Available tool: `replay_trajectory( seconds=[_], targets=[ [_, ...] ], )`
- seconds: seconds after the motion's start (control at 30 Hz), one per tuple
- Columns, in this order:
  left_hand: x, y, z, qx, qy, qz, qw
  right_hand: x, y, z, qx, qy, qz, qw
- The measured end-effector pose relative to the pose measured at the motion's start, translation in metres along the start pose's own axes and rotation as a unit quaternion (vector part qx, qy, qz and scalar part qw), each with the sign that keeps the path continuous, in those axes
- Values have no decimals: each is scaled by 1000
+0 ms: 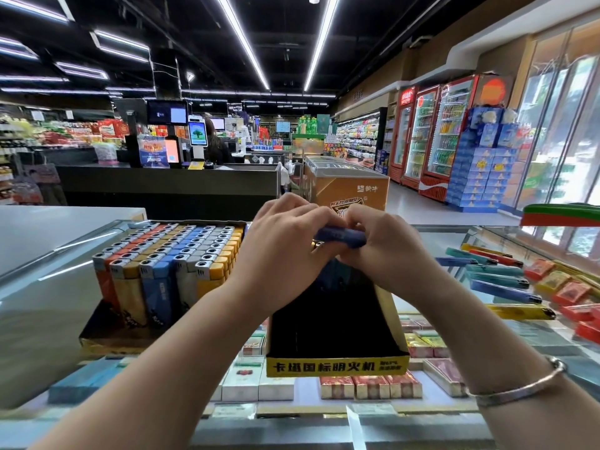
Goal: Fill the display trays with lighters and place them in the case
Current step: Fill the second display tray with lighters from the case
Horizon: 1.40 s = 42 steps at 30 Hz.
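Two hands meeting over empty black display tray (334, 323) on glass case (454, 404): left hand (285, 245) and right hand (386, 251) both pinching blue lighter (341, 236), lying crosswise above tray's far end. Full tray of lighters (168, 264) sitting just left. Loose lighters (500, 280) lying scattered right. Silver bracelet (519, 384) circling right wrist. Forearms hiding tray's sides.
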<state>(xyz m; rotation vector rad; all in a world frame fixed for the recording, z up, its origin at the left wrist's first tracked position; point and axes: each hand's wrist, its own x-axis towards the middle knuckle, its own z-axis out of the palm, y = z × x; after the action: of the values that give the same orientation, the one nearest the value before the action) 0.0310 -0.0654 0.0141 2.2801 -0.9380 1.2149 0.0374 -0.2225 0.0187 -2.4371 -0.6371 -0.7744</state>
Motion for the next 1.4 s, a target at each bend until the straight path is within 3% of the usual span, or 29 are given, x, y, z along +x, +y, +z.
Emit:
replay_trajectory(
  seconds=[0.1,0.17,0.37,0.57,0.7,0.9,1.0,1.1,1.23,1.4],
  targets=[
    [1,1,-1,-76,-11,-82,994,2,5,1,119,62,58,989],
    [2,-1,-1,-173,-55,-151,972,4,12,-1,125,97,108,981],
    [5,-3,-3,-319,-109,-165,927,5,23,0,204,-76,250,943],
    [6,-6,-9,-461,-88,-196,861,6,26,2,193,-94,257,942],
    [8,-12,-11,-480,-101,-240,838,6,26,3,185,-98,258,943],
    [3,-16,-6,-390,-205,-237,866,6,27,2,192,-109,262,939],
    [4,-18,-7,-368,-262,-233,861,6,27,2,186,-99,253,944],
    [4,-19,-9,-309,-238,-201,899,7,27,3,175,-88,239,951],
    [1,-15,-9,-132,-193,-117,965,6,27,4,184,-95,231,951],
    [0,-14,-5,-38,-144,-51,987,5,28,4,177,-80,226,955]
  ],
)
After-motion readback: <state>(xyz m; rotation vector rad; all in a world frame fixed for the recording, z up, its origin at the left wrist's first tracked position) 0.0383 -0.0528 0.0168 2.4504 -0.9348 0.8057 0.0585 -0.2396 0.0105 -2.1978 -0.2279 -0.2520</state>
